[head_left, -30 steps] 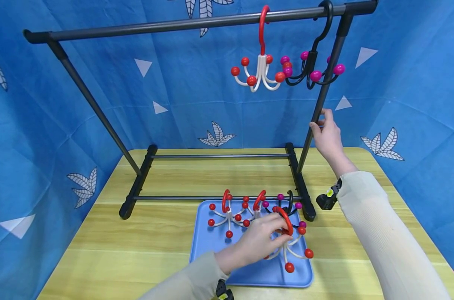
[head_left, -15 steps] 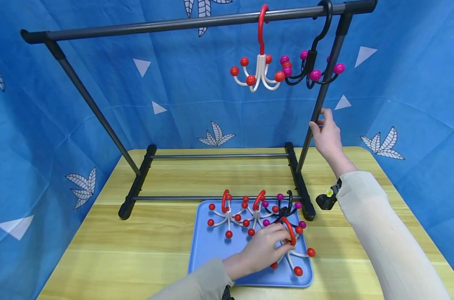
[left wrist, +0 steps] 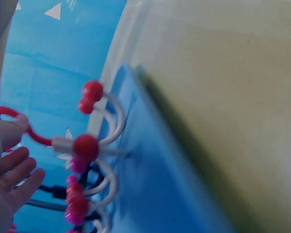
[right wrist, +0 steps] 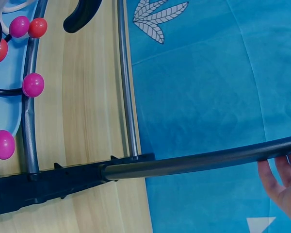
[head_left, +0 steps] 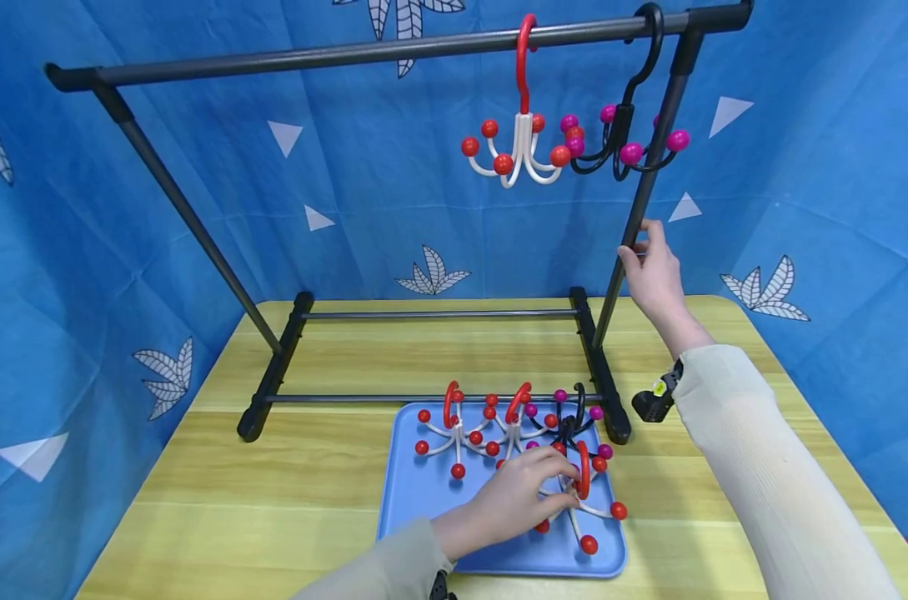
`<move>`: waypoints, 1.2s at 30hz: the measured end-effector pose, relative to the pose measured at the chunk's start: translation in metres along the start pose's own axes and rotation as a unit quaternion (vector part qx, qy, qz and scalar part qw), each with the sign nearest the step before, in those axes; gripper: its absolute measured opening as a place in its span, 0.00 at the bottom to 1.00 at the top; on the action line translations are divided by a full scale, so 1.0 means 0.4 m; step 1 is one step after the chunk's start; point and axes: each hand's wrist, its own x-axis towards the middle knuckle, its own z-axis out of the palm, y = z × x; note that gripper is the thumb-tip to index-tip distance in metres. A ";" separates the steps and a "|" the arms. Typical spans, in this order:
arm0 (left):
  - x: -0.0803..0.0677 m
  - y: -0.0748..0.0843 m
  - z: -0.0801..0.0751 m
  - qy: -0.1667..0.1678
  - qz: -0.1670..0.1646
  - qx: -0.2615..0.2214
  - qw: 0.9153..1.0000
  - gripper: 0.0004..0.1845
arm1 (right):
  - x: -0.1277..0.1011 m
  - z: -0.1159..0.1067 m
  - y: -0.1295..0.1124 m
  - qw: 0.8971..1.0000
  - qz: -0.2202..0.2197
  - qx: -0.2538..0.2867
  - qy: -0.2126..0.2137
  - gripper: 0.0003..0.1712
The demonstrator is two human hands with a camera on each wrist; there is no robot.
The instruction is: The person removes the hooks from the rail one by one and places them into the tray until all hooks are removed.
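Observation:
My left hand (head_left: 515, 500) is over the front right of the blue tray (head_left: 412, 512). Its thumb and forefinger pinch the red hook of a white multi-arm hook hanger (head_left: 584, 473) with red ball tips. The left wrist view shows the thumb against that hook, the other fingers extended, and the hanger's white arms (left wrist: 117, 116) near the tray wall. My right hand (head_left: 654, 279) holds the right post (head_left: 624, 267) of a black rack, its fingertips on the tube in the right wrist view. Two similar red-and-white hangers (head_left: 457, 433) and a black one (head_left: 569, 423) with magenta balls lie in the tray.
From the rack's top bar (head_left: 311, 57) hang a red-and-white hanger (head_left: 524, 137) and a black hanger (head_left: 623, 125), both toward the right. The rack's feet (head_left: 273, 375) stand on the wooden table (head_left: 198, 508). Blue patterned cloth (head_left: 221, 167) surrounds the table.
My left hand first shifts slightly right and down with the hanger, then back a little left. The hanger's hook now stands more upright. My right hand stays on the post.

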 end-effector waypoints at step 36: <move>0.306 0.066 -0.582 0.280 -0.005 -0.010 0.960 0.14 | -0.008 0.005 -0.002 1.000 -0.007 0.006 0.010 0.25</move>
